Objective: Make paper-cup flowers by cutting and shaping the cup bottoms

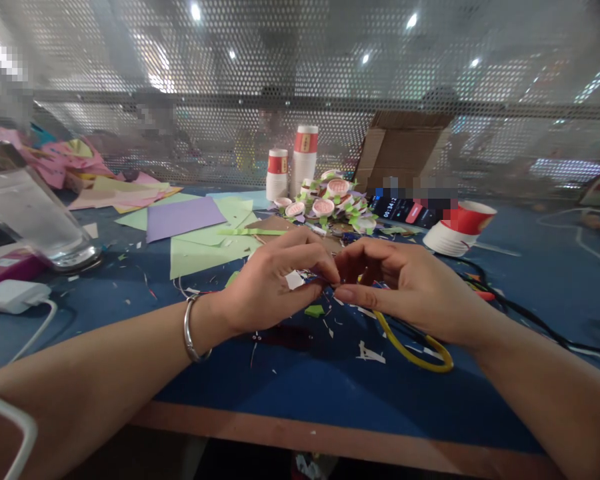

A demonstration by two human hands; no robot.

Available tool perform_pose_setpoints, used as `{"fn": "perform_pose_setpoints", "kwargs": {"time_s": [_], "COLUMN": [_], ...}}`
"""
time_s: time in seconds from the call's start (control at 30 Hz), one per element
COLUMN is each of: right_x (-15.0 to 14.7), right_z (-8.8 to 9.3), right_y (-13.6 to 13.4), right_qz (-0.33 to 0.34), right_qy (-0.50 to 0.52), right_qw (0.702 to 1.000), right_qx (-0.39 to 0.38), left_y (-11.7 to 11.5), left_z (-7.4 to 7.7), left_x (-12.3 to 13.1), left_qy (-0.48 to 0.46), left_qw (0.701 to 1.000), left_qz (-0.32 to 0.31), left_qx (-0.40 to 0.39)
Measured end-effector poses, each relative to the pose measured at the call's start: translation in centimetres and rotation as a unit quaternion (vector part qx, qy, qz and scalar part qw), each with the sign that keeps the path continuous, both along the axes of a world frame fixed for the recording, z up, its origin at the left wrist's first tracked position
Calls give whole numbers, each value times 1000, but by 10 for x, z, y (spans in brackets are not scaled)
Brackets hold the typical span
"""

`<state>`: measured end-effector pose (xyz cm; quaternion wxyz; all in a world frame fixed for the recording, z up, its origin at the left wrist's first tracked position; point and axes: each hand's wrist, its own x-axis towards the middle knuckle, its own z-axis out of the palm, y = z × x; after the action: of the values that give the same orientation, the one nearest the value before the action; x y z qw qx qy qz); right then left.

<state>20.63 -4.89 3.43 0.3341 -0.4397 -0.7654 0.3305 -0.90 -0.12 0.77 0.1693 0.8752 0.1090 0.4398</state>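
Observation:
My left hand (280, 280), with a silver bangle at the wrist, is closed in a pinch over the middle of the table. Its fingertips meet those of my right hand (405, 283), which is closed in a pinch too. Whatever lies between the fingertips is thin and too small to name. Beneath my right hand a curved yellow handle (415, 360) sticks out; the rest of that tool is hidden. White paper scraps (371, 353) and a green scrap (314, 311) lie on the blue tabletop (300, 393) below the hands.
Green paper (200, 260) and a purple sheet (185, 217) lie at left, near a glass (35, 207) and a white charger (13, 295). Behind my hands are decorated paper-cup pieces (325, 207) and stacked cups (305, 163). A phone (405, 210), tilted cups (460, 227) and black cables (530, 327) are at right.

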Motion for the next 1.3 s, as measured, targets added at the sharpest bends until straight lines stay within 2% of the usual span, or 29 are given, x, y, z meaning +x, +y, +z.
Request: {"fn": "perform_pose_setpoints", "kwargs": {"time_s": [0.17, 0.33, 0.57, 0.67, 0.8, 0.9, 0.97, 1.07, 1.23, 1.3], "right_x": [0, -2, -4, -1, 2, 4, 4, 3, 4, 4], "right_z": [-1, -3, -6, -6, -6, -7, -7, -8, -7, -8], "right_y": [0, 1, -2, -2, 2, 5, 6, 6, 6, 6], "right_qz": [0, -13, -33, -75, -124, -129, -127, -123, -116, -113], "right_qy": [-17, -18, -49, -63, -67, -78, -83, -97, -128, -128], "right_qw": [1000, 999, 993, 985, 977, 976, 976, 975, 974, 973], "right_qx": [18, 25, 106, 142, 161, 154, 154, 156, 149, 154], "left_y": [1, 2, 0, 3, 13, 19, 21, 22, 24, 25], "left_z": [0, 0, 1, 4, 9, 9, 8, 7, 9, 10], "left_x": [1, 1, -1, -7, -19, -26, -28, -29, -28, -29], "left_qy": [-6, -7, 9, 41, 174, 287, 323, 329, 330, 308], "left_qw": [1000, 999, 999, 996, 961, 918, 900, 898, 896, 904], "left_qz": [-7, 26, 35, 61, 152, 238, 271, 280, 278, 274], "left_qx": [-8, -42, -30, -57, -155, -137, -105, -81, -109, -109]}}
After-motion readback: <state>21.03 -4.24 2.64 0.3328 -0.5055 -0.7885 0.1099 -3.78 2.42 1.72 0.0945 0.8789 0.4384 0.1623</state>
